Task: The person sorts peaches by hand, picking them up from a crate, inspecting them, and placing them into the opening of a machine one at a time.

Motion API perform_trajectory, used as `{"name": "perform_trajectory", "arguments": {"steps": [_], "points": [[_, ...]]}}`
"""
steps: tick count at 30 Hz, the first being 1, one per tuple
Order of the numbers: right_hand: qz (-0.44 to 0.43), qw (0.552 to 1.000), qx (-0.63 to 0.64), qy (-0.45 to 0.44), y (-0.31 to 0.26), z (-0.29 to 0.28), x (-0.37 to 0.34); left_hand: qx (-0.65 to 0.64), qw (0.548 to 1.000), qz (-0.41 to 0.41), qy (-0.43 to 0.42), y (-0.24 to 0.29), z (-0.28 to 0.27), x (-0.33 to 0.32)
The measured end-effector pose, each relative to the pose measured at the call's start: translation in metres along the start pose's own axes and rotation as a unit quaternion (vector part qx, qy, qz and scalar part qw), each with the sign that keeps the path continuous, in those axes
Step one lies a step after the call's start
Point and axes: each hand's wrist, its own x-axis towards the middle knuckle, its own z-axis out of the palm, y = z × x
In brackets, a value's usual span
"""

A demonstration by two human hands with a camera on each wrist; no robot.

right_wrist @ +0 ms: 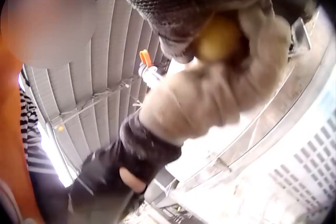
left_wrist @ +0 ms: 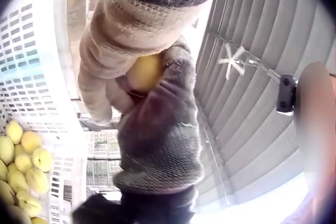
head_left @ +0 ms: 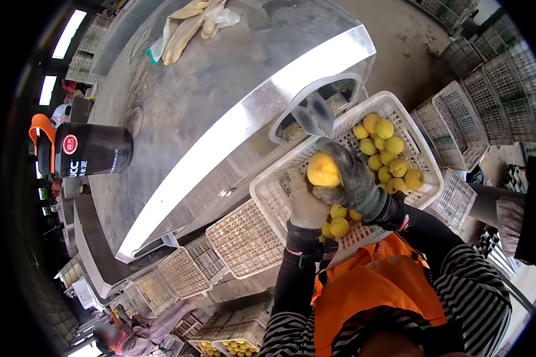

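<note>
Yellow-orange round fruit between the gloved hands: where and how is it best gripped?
The yellow-orange round fruit probably suits a grip around its widest part, the dark-gloved right hand from the right, the cream-gloved left hand opposite: its curved surface shows no handle.

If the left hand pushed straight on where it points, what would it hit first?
Seen from the head, the left hand would likely meet the crate rim, then the metal chute; depth is unclear, so it might pass above the rim.

Yellow-orange fruit | rounded | raised, clasped between left and right gloved fingers
</note>
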Motion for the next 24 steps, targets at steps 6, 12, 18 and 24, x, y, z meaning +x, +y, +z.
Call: {"name": "perform_trajectory", "arguments": {"steps": [6,12,18,24], "points": [[0.038,0.972,-0.178,0.148,0.105,0.057,0.09,-0.126,0.986,0.048,0.093,-0.157,-0.048,0.036],[-0.096,0.946,-0.235,0.202,0.104,0.062,-0.01,0.468,0.841,-0.206,0.175,-0.255,-0.07,0.077],[0.011,0.952,-0.264,-0.153,0.194,0.182,-0.066,0.648,0.685,-0.297,0.15,-0.257,-0.048,0.081],[0.059,0.937,-0.261,-0.223,0.224,0.206,-0.103,0.524,0.8,-0.22,0.195,-0.286,-0.063,0.075]]}}
